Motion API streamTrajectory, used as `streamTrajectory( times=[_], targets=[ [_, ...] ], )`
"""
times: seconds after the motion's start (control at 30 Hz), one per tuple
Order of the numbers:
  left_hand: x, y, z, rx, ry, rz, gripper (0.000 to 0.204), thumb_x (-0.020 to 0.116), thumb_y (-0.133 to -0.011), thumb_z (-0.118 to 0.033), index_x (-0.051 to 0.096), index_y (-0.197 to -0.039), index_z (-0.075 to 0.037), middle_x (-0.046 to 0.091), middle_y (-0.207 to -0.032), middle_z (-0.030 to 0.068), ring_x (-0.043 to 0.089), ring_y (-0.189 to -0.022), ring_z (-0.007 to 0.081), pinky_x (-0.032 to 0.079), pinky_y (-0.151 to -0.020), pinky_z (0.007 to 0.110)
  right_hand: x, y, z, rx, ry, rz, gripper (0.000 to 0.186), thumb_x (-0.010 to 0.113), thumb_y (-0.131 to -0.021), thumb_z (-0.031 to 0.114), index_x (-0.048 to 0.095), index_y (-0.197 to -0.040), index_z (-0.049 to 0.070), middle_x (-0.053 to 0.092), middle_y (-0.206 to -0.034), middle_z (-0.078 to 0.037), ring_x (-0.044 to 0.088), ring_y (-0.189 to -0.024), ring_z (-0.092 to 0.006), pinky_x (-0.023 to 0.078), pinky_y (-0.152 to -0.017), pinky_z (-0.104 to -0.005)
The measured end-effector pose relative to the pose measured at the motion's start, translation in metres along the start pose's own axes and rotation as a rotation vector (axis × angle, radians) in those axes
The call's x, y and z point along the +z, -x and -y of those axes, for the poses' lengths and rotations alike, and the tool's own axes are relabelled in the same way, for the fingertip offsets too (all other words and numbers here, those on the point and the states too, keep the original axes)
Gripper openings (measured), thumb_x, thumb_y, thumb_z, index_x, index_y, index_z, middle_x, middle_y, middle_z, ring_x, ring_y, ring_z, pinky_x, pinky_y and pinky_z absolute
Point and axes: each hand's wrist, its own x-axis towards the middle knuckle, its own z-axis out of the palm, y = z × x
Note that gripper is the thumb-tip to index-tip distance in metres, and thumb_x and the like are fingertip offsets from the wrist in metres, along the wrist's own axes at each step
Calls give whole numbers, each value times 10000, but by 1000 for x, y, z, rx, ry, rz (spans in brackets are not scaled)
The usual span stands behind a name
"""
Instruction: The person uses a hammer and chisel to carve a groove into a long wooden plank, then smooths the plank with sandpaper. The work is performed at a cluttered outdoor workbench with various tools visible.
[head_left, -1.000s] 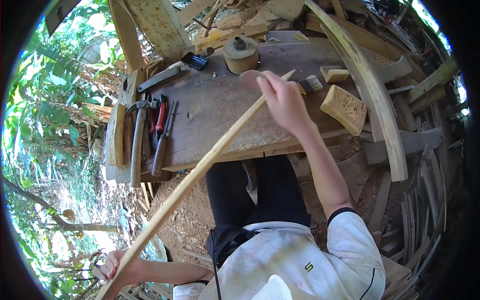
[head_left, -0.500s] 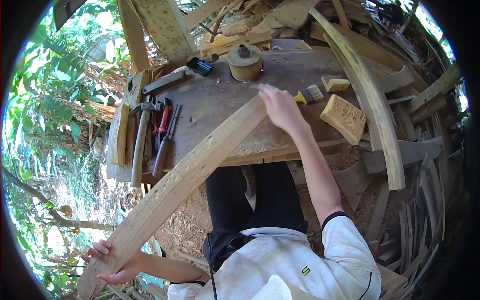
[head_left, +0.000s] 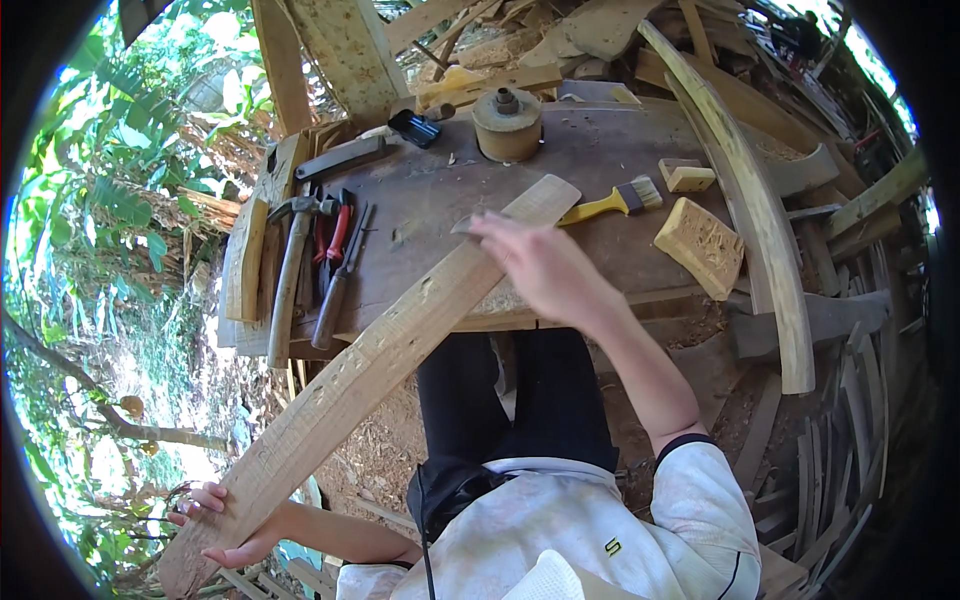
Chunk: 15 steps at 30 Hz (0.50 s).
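Observation:
A long wooden plank [head_left: 370, 350] slants from the lower left up onto the workbench, its far end resting over the bench top. My left hand [head_left: 228, 525] grips the plank near its low end, thumb on one side and fingers on the other. On the upper part of the plank is my right hand [head_left: 545, 270], slightly smeared by motion. A thin grey piece [head_left: 464, 228] sticks out beyond its fingertips; its kind is hard to make out. Just past the plank's far end lies a yellow-handled paintbrush [head_left: 610, 202].
On the bench [head_left: 430, 190] at left are a hammer [head_left: 290, 270], red-handled pliers [head_left: 340, 228] and a wooden-handled pointed tool [head_left: 333, 305]. A round pot-like block [head_left: 507, 130] stands at the back. Right are a wood block [head_left: 700, 247] and a long curved pole [head_left: 765, 215].
My right hand has slid down the plank, to the left and toward me, uncovering its far end and the brush handle. My left hand keeps its hold. The view has shifted slightly.

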Motion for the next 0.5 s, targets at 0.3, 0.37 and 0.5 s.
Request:
streamTrajectory(
  times=[0.3,0.37,0.5],
  targets=[
    [46,100,26,-221,-40,53,839,464,-1057,-632,391,-1620,-14,586,-1236,191,634,-1041,289,500,-1064,493,16,2,54,-229,0,-69,345,569,-1025,38,670,-1331,-86,705,-1345,-280,671,-1289,-415,535,-1118,-478],
    [67,121,23,-329,-60,85,921,418,-1046,-723,388,-1629,-12,588,-1337,237,634,-1179,348,446,-1160,539,4,-3,47,-145,-58,-28,347,565,-1026,35,671,-1334,-84,703,-1359,-279,664,-1308,-414,534,-1123,-479],
    [63,135,17,-687,159,446,1086,325,-991,-882,406,-1626,-5,496,-1558,321,495,-1470,439,298,-1287,602,-11,-13,-11,48,108,-172,336,559,-1021,25,682,-1315,-80,699,-1365,-274,660,-1312,-419,530,-1129,-484]
  ],
)
